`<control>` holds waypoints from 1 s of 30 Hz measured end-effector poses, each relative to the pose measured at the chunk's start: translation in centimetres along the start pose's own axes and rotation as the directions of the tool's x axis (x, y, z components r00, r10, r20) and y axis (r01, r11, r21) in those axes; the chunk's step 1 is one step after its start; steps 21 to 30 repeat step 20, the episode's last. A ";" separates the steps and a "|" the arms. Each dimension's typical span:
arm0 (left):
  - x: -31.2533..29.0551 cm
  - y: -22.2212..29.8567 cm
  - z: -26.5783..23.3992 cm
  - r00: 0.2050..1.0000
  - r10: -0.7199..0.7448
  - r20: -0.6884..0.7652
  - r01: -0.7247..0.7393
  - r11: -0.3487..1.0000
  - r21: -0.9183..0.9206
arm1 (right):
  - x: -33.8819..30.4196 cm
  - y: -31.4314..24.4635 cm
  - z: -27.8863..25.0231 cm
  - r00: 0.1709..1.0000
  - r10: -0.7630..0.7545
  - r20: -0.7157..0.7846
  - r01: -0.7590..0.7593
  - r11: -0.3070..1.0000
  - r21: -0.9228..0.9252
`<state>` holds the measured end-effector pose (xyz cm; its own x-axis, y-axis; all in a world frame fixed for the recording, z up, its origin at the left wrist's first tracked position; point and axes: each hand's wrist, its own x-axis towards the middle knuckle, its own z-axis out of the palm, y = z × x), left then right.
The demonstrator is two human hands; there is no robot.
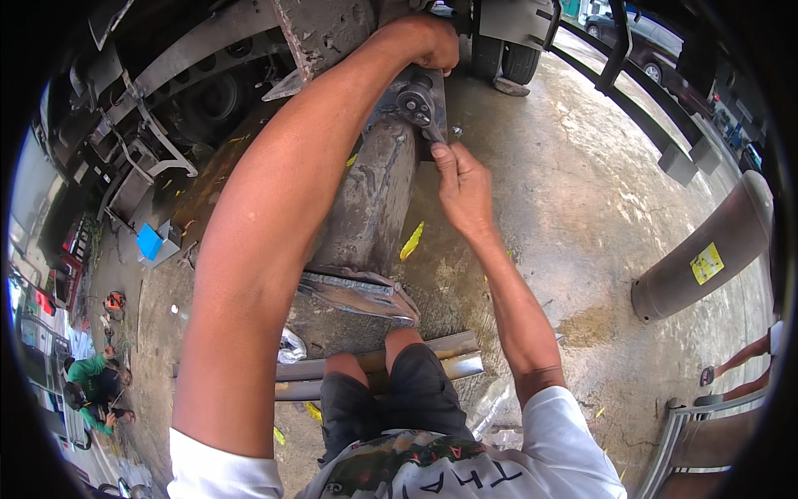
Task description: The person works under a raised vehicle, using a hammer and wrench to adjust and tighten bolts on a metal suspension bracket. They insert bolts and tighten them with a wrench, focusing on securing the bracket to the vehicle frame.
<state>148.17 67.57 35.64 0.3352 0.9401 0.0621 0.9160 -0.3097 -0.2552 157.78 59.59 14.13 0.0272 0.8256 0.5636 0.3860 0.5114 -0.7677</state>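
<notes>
My right hand (pixel 465 185) is wrapped round the handle of a ratchet wrench (pixel 416 105), thumb along the top. The wrench's round head sits against the upper end of a rusty, box-shaped steel beam (pixel 374 195), where a flat plate stands beside it. What the socket bears on is hidden beneath the head. Just beyond the wrench, my left hand (pixel 434 46) reaches in with curled fingers. Its fingertips and whatever they grip are out of sight behind the hand. My left forearm crosses over the beam.
A truck frame (pixel 204 58) and tyres (pixel 519 62) border the far side. Steel strips (pixel 453 345) lie by my knees. A dark cylinder (pixel 706 249) stands at right, near another person's legs (pixel 744 366). A person in green (pixel 91 378) crouches at left near a box (pixel 162 243).
</notes>
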 end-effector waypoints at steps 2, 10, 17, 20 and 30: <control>-0.8 0.4 -0.3 0.998 -0.005 -0.066 0.004 1.000 -0.007 | 1.3 -3.2 -5.5 0.995 0.005 0.099 0.027 0.949 -0.314; -0.4 -0.4 -0.3 0.997 0.023 -0.069 -0.026 0.999 -0.038 | 8.8 -16.3 -12.7 0.881 -0.129 0.456 0.467 0.402 -0.788; -0.8 0.1 -0.4 0.999 0.013 -0.042 -0.016 0.998 -0.066 | 3.0 -5.4 -9.4 0.988 -0.086 0.127 0.135 0.878 -0.459; 0.2 -0.1 -0.2 0.999 -0.011 0.037 0.011 1.000 0.005 | 1.8 -4.6 -7.4 1.000 -0.004 -0.004 0.002 0.933 -0.361; 0.2 -0.1 -0.2 0.999 -0.011 0.037 0.011 1.000 0.005 | 1.8 -4.6 -7.4 1.000 -0.004 -0.004 0.002 0.933 -0.361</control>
